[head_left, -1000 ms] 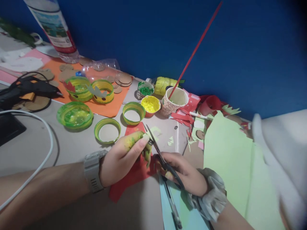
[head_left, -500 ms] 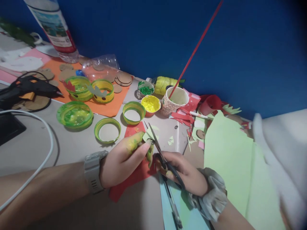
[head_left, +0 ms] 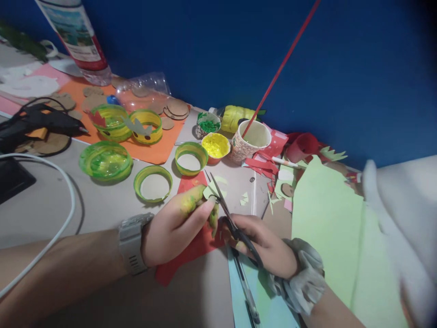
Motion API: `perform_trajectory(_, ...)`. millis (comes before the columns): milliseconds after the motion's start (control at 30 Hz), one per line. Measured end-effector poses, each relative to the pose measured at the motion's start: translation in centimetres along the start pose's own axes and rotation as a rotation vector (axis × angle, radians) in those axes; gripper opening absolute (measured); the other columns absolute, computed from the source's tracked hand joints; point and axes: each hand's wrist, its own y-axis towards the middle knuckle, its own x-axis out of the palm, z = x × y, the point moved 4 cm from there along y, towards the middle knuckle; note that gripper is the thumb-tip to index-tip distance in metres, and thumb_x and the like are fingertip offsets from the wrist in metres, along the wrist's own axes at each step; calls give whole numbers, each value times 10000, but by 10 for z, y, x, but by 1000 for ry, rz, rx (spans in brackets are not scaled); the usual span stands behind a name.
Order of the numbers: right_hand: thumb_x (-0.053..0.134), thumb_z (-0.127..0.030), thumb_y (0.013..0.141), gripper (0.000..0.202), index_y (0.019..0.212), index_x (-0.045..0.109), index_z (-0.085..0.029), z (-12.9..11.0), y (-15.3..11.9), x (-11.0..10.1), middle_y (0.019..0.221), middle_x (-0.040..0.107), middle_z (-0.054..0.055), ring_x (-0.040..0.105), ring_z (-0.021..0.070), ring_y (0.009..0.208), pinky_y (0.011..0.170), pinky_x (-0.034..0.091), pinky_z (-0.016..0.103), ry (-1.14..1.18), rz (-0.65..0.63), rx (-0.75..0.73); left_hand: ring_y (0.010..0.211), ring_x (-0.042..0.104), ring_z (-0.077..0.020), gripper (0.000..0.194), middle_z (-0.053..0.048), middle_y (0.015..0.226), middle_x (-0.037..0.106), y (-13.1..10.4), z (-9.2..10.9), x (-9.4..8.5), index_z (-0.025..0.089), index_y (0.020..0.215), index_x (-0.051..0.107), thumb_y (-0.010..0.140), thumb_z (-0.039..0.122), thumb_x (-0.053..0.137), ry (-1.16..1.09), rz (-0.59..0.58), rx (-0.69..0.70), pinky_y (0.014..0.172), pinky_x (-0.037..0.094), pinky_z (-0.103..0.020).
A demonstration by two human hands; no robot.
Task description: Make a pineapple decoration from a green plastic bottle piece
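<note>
Between thumb and fingers, my left hand (head_left: 177, 223) pinches a small piece of pale green paper (head_left: 209, 193); yellow and green paint stains those fingers. My right hand (head_left: 261, 246) grips black-handled scissors (head_left: 225, 207), their blades slightly apart and pointing up and left across the paper piece. Beneath both hands lies a red paper sheet (head_left: 180, 262). Beyond my left hand stand painted green-yellow rings (head_left: 153, 184), one of them beside the cup of yellow paint (head_left: 215, 146). Small pale green scraps (head_left: 243, 198) rest on the table past the scissors.
A glue gun (head_left: 44, 123) and a white cable (head_left: 68, 182) are at the left. Further back are a labelled water bottle (head_left: 77, 41), a cup of green paint (head_left: 207, 125) and a paper cup (head_left: 251, 139) holding a red stick. Large green paper (head_left: 324, 218) covers the right side.
The view has shifted very slightly. Both hands keep their hold on the paper and the scissors, with the blades almost in the same place.
</note>
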Motion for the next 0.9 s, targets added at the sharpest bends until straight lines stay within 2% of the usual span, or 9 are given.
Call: perform_trajectory(900,509,-716,815,574,704,453,-156,-5,2,0,651,411,-15,348,109,588,519,273,235,-41,29,18,661,541,-63,234,63,665,571,0,-1,1,202,810,484,1000,203,348,-88,29,8,719,416,-189)
